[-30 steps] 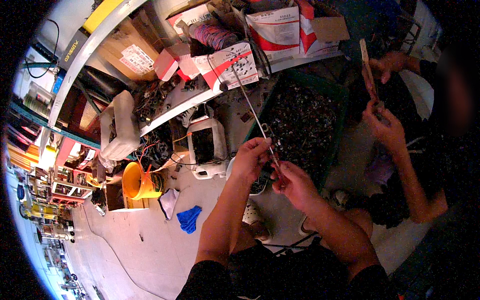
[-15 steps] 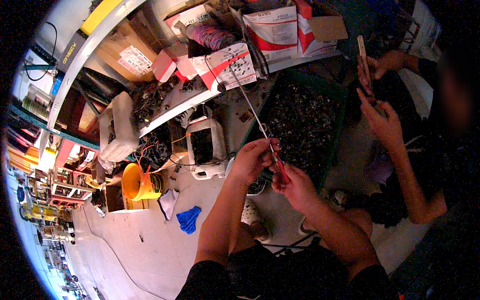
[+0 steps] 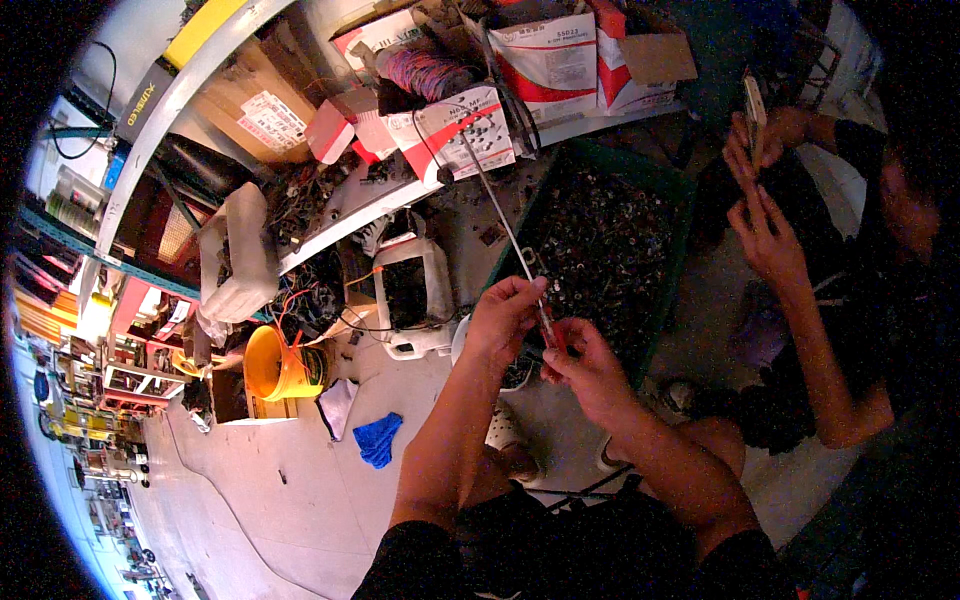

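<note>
A long, thin metal rod tool with a red handle slants up and away from me, over the near side of a dark green bin. Its far end overlaps a white and red carton, where dark specks show; I cannot make out whether they cling to the rod. My left hand is closed, pinching the shaft just above the handle. Around the handle, my right hand has its fingers wrapped, hiding most of the red. Many small metal parts, dark and ring-like, fill the bin.
A co-worker's hands hold a flat tan object at the right. White and red cartons stand on the shelf ahead. A cut plastic jug, a yellow bucket and a blue cloth lie left.
My right hand has shifted slightly on the handle, and less of the red shows. The left hand has moved a little. The co-worker's flat object has moved right and turned.
</note>
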{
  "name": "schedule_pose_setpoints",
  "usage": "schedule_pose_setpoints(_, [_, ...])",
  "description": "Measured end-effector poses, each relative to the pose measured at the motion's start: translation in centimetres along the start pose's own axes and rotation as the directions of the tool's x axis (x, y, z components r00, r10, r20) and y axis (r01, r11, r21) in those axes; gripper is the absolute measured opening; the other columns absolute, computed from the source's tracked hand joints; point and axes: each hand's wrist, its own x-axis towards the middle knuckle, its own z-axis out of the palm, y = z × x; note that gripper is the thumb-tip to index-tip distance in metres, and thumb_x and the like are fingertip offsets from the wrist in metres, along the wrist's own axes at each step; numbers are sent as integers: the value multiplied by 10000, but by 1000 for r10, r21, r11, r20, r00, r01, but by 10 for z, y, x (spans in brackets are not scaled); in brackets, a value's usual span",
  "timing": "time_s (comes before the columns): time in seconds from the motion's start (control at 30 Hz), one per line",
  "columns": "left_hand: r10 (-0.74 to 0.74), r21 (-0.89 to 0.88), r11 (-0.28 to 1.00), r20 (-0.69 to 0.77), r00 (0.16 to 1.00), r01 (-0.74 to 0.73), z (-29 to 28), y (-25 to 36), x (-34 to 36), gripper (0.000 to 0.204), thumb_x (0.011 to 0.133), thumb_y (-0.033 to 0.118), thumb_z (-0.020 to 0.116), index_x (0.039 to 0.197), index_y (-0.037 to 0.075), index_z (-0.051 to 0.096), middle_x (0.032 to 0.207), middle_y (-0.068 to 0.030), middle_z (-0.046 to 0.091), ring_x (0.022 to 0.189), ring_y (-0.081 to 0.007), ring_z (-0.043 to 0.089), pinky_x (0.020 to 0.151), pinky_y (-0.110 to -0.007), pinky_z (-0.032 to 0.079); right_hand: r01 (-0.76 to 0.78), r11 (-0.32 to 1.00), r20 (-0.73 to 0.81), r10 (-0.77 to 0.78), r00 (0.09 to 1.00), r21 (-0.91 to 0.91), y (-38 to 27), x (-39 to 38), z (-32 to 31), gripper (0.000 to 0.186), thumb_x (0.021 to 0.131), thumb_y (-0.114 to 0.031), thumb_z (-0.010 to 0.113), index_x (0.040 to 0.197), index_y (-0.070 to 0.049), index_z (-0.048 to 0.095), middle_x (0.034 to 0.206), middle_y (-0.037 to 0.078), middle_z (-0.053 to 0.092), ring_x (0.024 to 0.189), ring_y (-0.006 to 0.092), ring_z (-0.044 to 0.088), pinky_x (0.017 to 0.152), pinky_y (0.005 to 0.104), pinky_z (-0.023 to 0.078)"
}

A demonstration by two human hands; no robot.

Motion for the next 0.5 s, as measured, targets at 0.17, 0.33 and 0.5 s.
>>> schedule_pose_setpoints(0.17, [-27,-13,1000,24,999,27,0,3,-3,145,897,199,625,865,58,618,774,-20,628,599,-75,500,497,-206,351,6,998,23,-7,1000,67,14,7,-7,285,931,-179,555,1175,-50,484,973,67,585,765,164,568,681,295,457])
schedule_pose_setpoints(0.33, [-84,-72,993,108,991,92,1,11,-6,251,940,214,543,1057,6,623,900,-44,638,650,-71,494,526,-201,369,-115,945,95,90,991,306,13,7,-12,326,977,-299,455,1188,-58,513,969,99,625,754,190,577,666,313,457])
schedule_pose_setpoints(0.5, [-41,-90,994,159,986,56,-7,6,-3,199,926,191,569,993,15,632,861,-38,644,616,-66,476,508,-192,353,-72,937,77,48,996,341,4,4,-3,307,975,-279,462,1197,-68,491,971,102,624,725,194,568,653,322,451])
